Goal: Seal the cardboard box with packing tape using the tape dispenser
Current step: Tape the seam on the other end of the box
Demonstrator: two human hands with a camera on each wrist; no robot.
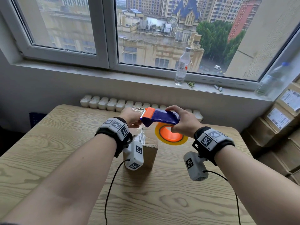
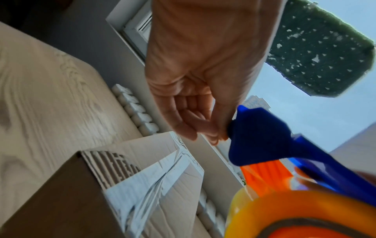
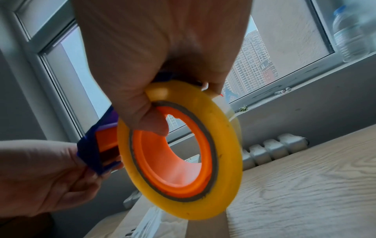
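A small brown cardboard box (image 1: 150, 149) stands on the wooden table (image 1: 48, 151), partly hidden by my left wrist camera. Crinkled clear tape (image 2: 150, 180) lies along its top seam. My right hand (image 1: 184, 123) grips the blue and orange tape dispenser (image 1: 162, 117) above the box, its thumb hooked in the orange core of the yellow tape roll (image 3: 223, 161). My left hand (image 1: 131, 118) pinches the clear tape at the dispenser's orange cutter end. A tape strand (image 1: 142, 134) runs from there down to the box.
A radiator (image 1: 113, 103) sits behind the table's far edge. Two water bottles (image 1: 181, 67) (image 1: 272, 80) stand on the windowsill. Stacked cardboard cartons (image 1: 279, 127) fill the right side. Camera cables (image 1: 112, 189) trail over the table.
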